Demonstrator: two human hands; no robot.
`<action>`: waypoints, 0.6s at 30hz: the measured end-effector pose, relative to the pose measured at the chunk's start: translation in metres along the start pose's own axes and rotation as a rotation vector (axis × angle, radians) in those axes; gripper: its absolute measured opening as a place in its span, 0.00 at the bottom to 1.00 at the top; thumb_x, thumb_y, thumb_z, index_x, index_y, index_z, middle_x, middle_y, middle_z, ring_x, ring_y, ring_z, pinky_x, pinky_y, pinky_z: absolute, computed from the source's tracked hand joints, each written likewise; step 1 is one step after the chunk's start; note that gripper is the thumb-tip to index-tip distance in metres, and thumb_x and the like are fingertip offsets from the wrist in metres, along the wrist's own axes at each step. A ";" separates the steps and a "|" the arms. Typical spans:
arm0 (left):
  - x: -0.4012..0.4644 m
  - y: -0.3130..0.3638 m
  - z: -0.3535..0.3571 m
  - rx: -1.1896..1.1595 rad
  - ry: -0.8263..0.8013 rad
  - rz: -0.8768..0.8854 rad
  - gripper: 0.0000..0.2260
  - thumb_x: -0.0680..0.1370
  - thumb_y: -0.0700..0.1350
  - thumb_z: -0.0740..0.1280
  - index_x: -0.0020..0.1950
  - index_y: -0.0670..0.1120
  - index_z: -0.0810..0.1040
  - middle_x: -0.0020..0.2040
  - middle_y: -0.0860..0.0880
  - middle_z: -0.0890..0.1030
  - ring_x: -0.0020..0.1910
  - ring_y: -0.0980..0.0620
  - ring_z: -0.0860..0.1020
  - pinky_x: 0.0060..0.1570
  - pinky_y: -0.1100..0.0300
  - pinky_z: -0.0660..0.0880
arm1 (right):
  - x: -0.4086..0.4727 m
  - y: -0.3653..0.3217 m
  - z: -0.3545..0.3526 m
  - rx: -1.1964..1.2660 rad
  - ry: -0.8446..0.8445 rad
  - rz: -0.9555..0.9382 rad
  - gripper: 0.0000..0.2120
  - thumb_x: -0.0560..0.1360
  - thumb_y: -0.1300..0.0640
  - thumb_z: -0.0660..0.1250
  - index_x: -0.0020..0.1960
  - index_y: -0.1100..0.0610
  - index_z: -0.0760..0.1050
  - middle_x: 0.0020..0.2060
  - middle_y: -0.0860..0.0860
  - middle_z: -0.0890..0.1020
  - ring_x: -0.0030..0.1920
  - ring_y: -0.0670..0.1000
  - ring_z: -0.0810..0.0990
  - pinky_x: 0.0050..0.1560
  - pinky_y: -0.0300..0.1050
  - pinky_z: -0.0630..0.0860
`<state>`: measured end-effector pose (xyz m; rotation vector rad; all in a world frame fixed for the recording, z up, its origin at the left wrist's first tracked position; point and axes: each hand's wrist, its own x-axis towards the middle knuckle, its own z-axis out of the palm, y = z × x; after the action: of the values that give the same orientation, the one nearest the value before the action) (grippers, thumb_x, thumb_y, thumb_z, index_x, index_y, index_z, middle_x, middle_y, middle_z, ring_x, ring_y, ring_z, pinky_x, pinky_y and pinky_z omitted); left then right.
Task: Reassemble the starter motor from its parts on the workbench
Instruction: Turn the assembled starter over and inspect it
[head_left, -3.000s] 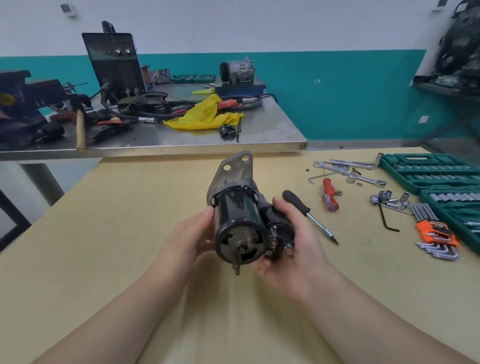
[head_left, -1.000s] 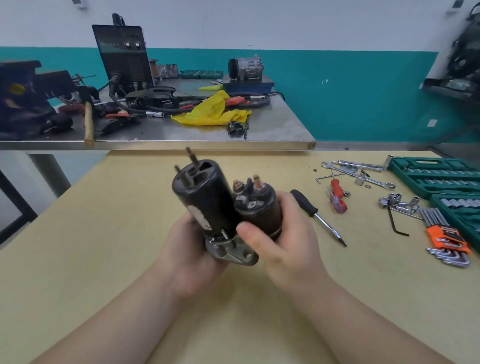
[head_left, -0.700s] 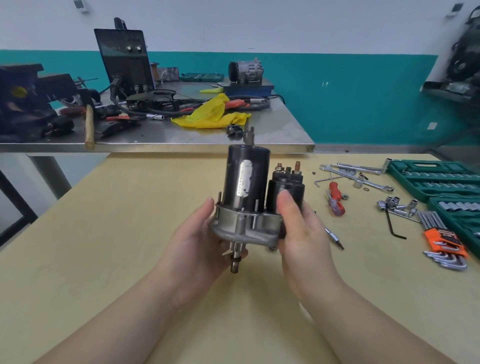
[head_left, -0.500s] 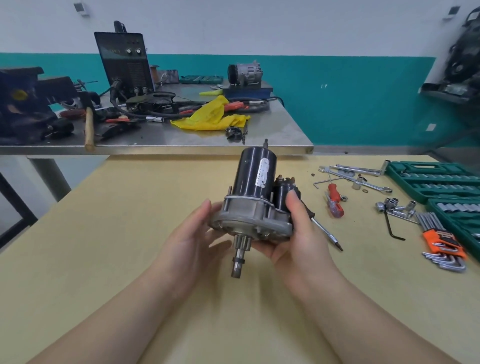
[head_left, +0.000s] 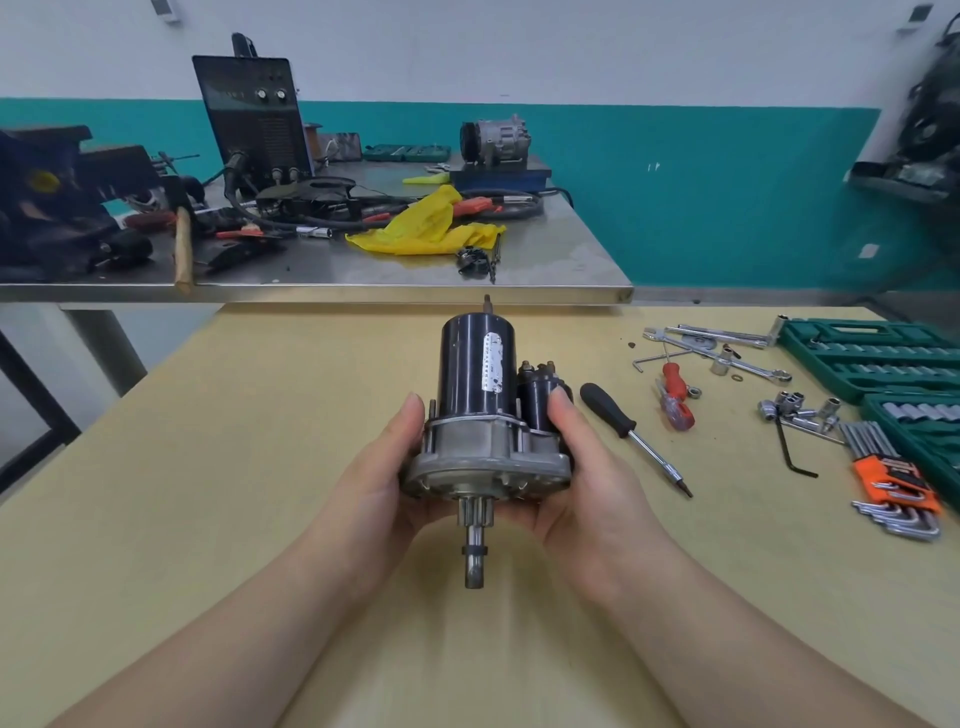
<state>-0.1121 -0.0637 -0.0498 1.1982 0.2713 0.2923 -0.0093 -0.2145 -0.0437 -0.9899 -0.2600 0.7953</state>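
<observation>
Head view, starter motor (head_left: 475, 384) upright between left hand (head_left: 387, 480) and right hand (head_left: 587, 473), both grasping it

We saw a worn silver label (head_left: 492, 362) on the starter motor (head_left: 477, 374), but its print was too small to read.

Starter motor (head_left: 478, 395) held above the workbench (head_left: 208, 467)

It is gripped on either side by the left hand (head_left: 384, 483) and right hand (head_left: 587, 467), black body away, shaft (head_left: 474, 551) toward the camera; a black-handled screwdriver (head_left: 631, 434) is seen lying just right.
</observation>
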 end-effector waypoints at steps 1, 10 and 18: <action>0.000 0.000 0.000 0.006 -0.010 0.007 0.42 0.73 0.75 0.69 0.73 0.45 0.81 0.68 0.38 0.83 0.67 0.39 0.82 0.55 0.53 0.82 | 0.000 -0.001 0.000 -0.001 -0.002 0.004 0.26 0.82 0.39 0.66 0.68 0.58 0.83 0.63 0.61 0.86 0.64 0.63 0.85 0.68 0.71 0.77; 0.000 0.003 -0.001 -0.045 -0.102 -0.014 0.33 0.78 0.68 0.70 0.74 0.47 0.80 0.69 0.40 0.83 0.65 0.43 0.83 0.55 0.53 0.82 | -0.002 -0.001 0.002 0.071 -0.009 0.102 0.24 0.82 0.40 0.66 0.65 0.58 0.84 0.61 0.62 0.86 0.58 0.63 0.87 0.45 0.56 0.86; 0.001 0.000 -0.006 -0.177 -0.138 -0.106 0.33 0.74 0.67 0.75 0.70 0.45 0.84 0.67 0.40 0.84 0.63 0.42 0.85 0.57 0.51 0.83 | 0.001 0.000 0.000 -0.013 -0.030 0.115 0.23 0.82 0.41 0.64 0.59 0.58 0.87 0.58 0.66 0.86 0.50 0.64 0.88 0.42 0.56 0.86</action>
<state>-0.1130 -0.0578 -0.0521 1.0206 0.1838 0.1375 -0.0090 -0.2139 -0.0433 -1.0121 -0.2363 0.9147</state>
